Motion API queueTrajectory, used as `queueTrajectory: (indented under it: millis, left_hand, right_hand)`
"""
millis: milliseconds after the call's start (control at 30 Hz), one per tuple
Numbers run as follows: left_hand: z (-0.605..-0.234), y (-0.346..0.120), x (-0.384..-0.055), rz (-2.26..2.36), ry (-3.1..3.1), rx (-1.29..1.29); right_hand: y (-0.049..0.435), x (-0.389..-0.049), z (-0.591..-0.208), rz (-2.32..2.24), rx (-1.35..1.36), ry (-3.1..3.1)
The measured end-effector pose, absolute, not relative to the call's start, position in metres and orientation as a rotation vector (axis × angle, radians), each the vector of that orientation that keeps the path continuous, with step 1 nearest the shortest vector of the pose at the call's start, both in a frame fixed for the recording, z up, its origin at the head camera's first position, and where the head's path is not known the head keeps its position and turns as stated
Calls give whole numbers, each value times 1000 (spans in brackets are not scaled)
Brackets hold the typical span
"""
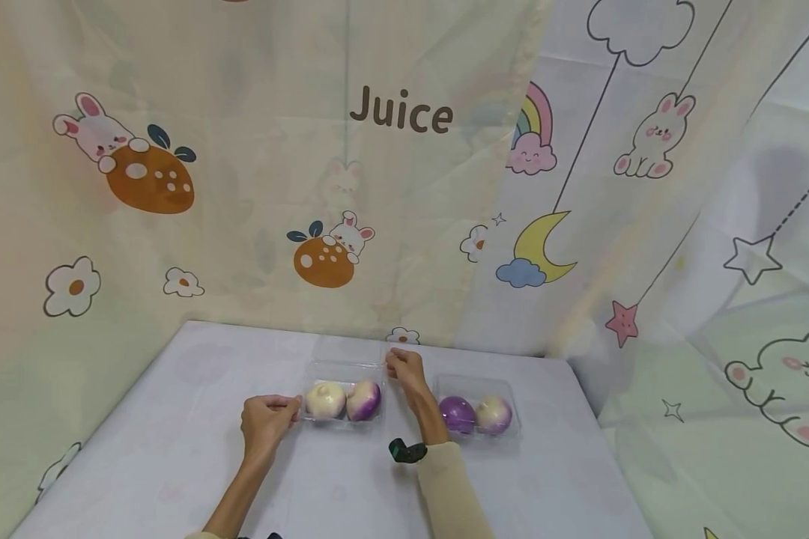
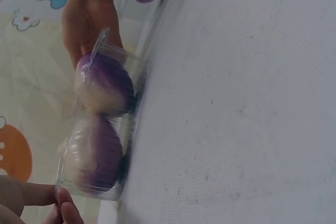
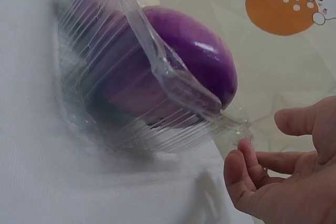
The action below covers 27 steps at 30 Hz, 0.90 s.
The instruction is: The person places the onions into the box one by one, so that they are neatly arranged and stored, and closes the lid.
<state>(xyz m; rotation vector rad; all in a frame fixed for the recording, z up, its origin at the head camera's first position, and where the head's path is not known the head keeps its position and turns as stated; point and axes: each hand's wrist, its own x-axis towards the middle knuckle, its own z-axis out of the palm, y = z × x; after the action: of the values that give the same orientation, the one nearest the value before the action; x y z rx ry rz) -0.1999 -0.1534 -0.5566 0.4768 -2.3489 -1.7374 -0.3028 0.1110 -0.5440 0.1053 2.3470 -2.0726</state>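
An open clear plastic clamshell box [image 1: 344,424] holds two purple-and-white turnips [image 1: 326,400], with its transparent lid [image 1: 349,350] folded back toward the curtain. My left hand [image 1: 266,423] pinches the box's left rim between thumb and fingers; the left wrist view shows this grip [image 2: 39,203] at the near corner. At the box's right rear side is my right hand [image 1: 407,370]. Seen from the right wrist, that hand [image 3: 294,166] has fingertips touching the corner of the plastic rim [image 3: 236,124], while its thumb stands apart from it.
Another clear clamshell box [image 1: 512,393] with two purple-and-white turnips [image 1: 457,414] stands to the right, beside my right forearm. Both boxes rest on a white-covered table [image 1: 175,427]. A printed curtain [image 1: 243,150] hangs behind the table and along its sides.
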Motion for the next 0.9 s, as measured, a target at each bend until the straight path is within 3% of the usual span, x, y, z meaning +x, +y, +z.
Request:
queueTrajectory:
  millis: [900]
  left_hand:
    - [-554, -150, -199, -1683, -2344, 486]
  right_hand:
    - [119, -304, -535, -2228, 242, 2263]
